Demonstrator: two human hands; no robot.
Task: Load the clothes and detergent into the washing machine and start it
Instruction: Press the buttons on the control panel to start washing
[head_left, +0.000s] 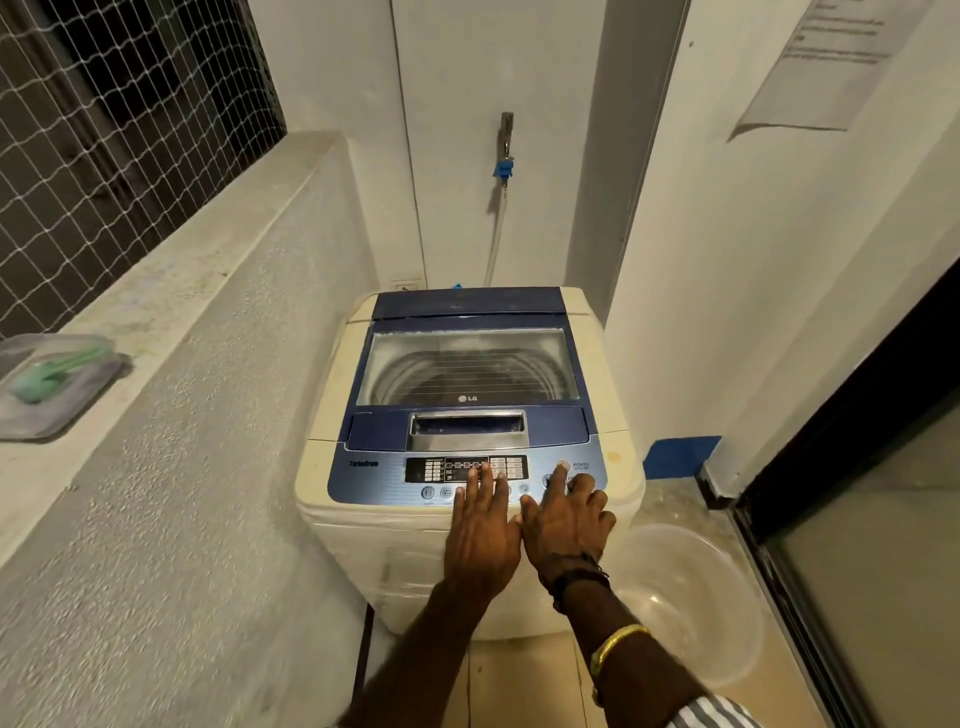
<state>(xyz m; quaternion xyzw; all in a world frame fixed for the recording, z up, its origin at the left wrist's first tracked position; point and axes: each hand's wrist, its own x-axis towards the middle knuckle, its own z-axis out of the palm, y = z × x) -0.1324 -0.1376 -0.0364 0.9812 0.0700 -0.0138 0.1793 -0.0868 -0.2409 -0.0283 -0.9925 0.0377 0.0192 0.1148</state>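
A rough plastered ledge (208, 322) runs along the left under white netting (104, 130). The washing machine (322, 415), a cream top-loader, stands in the corner between this ledge and the white wall on the right. Its blue lid (576, 374) is down, and through the lid's window the ribbed drum shows dimly; whether clothes lie inside cannot be told. On the floor just right of the machine sits a clear plastic basin (691, 597). The blue control panel (374, 483) crosses the machine's front edge.

A clear plastic container (78, 410) rests on the ledge well to the left, with a green scoop (52, 371) on it.

The left hand (483, 530) lies flat and open on the panel, fingers straight, their tips over the dark display strip. The right hand (566, 519) is just beside it, touching it at the thumb, and holds nothing; its index finger is stretched out with the tip on the round power button (562, 464), the other fingers loosely bent. Dark threads and a gold bangle (618, 644) circle the right forearm.

A tap (505, 137) on the back wall feeds a hose (496, 244) running down behind the machine.
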